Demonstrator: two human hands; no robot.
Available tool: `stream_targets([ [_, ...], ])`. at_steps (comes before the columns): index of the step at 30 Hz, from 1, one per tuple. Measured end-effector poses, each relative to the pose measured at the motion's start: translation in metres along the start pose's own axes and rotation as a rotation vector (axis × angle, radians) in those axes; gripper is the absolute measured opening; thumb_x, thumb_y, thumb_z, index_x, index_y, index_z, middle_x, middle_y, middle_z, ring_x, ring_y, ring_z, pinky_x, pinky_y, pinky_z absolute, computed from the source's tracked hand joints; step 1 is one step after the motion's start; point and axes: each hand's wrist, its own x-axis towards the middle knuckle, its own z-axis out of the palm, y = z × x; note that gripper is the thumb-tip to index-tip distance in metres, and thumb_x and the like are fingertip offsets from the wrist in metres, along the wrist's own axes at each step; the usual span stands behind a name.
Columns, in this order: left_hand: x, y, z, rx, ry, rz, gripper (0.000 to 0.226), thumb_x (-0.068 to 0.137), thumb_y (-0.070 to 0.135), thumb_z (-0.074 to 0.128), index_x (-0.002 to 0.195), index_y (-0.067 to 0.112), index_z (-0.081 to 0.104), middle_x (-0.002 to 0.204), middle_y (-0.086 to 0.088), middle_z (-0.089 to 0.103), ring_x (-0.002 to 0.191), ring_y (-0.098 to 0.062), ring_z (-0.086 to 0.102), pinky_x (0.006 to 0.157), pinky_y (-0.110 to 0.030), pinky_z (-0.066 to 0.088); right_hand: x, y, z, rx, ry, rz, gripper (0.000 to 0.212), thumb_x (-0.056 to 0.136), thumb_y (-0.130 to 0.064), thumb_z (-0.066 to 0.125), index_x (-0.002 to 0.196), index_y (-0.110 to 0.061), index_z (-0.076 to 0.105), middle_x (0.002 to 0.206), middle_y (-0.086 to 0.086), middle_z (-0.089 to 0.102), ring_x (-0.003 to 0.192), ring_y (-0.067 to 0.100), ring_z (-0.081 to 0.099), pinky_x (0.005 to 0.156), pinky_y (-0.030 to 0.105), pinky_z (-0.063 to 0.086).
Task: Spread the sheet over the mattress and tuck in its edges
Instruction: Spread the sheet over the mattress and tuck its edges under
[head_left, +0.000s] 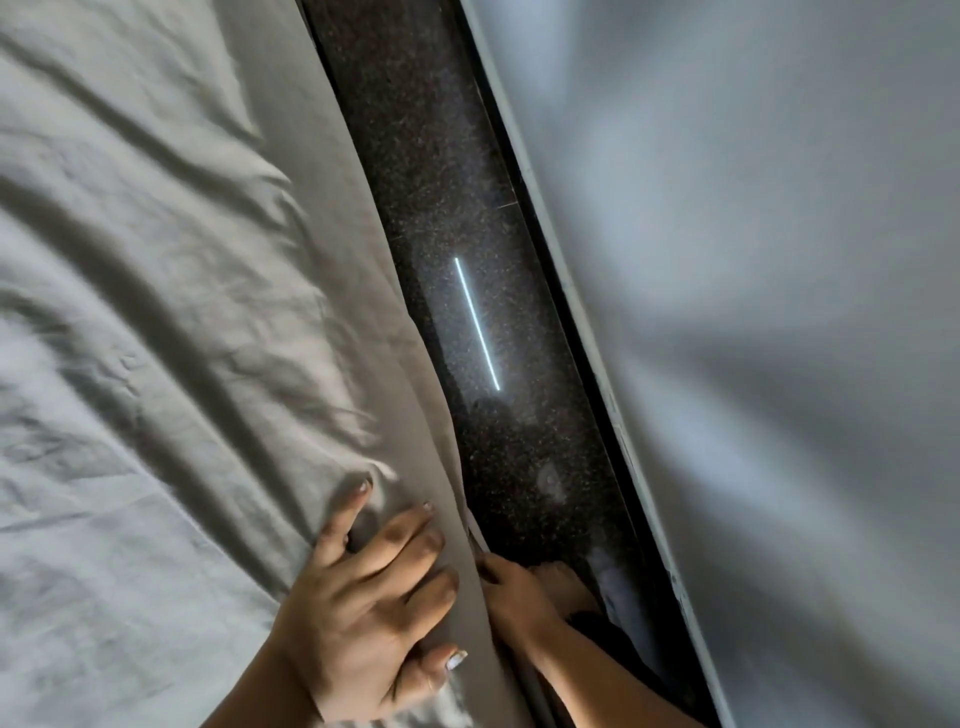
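Head view: sheet (156, 312) covers the mattress, left hand (363, 597), grip wide, pressing it flat at the mattress edge to anchor it, while right hand (514, 587) reaches under the overhang, grip hidden so I cannot tell, likely tucking.

- The left hand (374, 603) is bare, with longish nails on its fingers (410, 545).
- Its thumb nail (456, 661) wears a pale, glittery polish; the other nails look dull and darker.
- The right hand (511, 587) is bare; its nails cannot be seen.
- Both forearms (587, 675) are bare to the frame's edge.
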Motion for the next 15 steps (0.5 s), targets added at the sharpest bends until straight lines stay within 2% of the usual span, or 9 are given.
stream_targets([
  [3, 0.002, -0.002, -0.004, 0.008, -0.049, -0.009, 0.047, 0.083, 0.054, 0.04, 0.078, 0.019, 0.069, 0.092, -0.004, 0.068, 0.111, -0.026, 0.06, 0.104, -0.064, 0.026, 0.002, 0.001, 0.005, 0.014, -0.008, -0.017, 0.032, 0.097, -0.034, 0.048, 0.12, -0.016, 0.062, 0.117, 0.005, 0.066, 0.109, 0.019, 0.06, 0.093, 0.035, 0.046],
  [5, 0.006, -0.004, -0.009, 0.025, -0.087, -0.003, 0.042, 0.083, 0.052, 0.042, 0.075, 0.019, 0.067, 0.091, -0.004, 0.067, 0.109, -0.026, 0.061, 0.106, -0.062, 0.025, 0.0, 0.001, 0.006, 0.053, 0.021, -0.02, 0.034, 0.098, -0.036, 0.046, 0.118, -0.013, 0.062, 0.116, 0.008, 0.066, 0.109, 0.023, 0.06, 0.092, 0.038, 0.047],
  [9, 0.011, 0.006, -0.023, 0.162, -0.174, -0.041, 0.036, 0.081, 0.046, 0.049, 0.083, 0.017, 0.069, 0.104, -0.009, 0.067, 0.11, -0.031, 0.06, 0.104, -0.063, 0.026, -0.007, 0.013, -0.002, -0.033, 0.242, 0.053, 0.039, 0.098, -0.044, 0.04, 0.102, -0.013, 0.063, 0.106, 0.011, 0.067, 0.103, 0.029, 0.06, 0.079, 0.031, 0.044],
  [11, 0.008, 0.021, -0.031, 0.195, -0.199, -0.089, 0.038, 0.082, 0.046, 0.048, 0.092, 0.016, 0.07, 0.112, -0.011, 0.065, 0.114, -0.033, 0.058, 0.104, -0.064, 0.025, -0.013, 0.027, -0.007, 0.056, 0.336, 0.042, 0.041, 0.098, -0.043, 0.039, 0.098, -0.009, 0.062, 0.103, 0.017, 0.066, 0.1, 0.034, 0.061, 0.084, 0.037, 0.046],
  [13, -0.004, 0.049, -0.035, 0.176, -0.216, -0.073, 0.042, 0.081, 0.048, 0.049, 0.097, 0.015, 0.069, 0.113, -0.011, 0.064, 0.116, -0.033, 0.056, 0.104, -0.064, 0.025, -0.024, 0.047, -0.007, 0.217, 0.342, 0.036, 0.037, 0.098, -0.042, 0.039, 0.089, -0.012, 0.059, 0.094, 0.017, 0.064, 0.093, 0.038, 0.061, 0.086, 0.047, 0.048],
  [15, -0.022, 0.08, -0.033, 0.132, -0.27, -0.01, 0.042, 0.081, 0.05, 0.048, 0.096, 0.016, 0.068, 0.11, -0.01, 0.064, 0.116, -0.032, 0.056, 0.105, -0.062, 0.026, -0.036, 0.064, -0.004, 0.328, 0.315, 0.046, 0.033, 0.097, -0.041, 0.042, 0.081, -0.016, 0.057, 0.082, 0.009, 0.06, 0.081, 0.032, 0.058, 0.076, 0.043, 0.046],
])
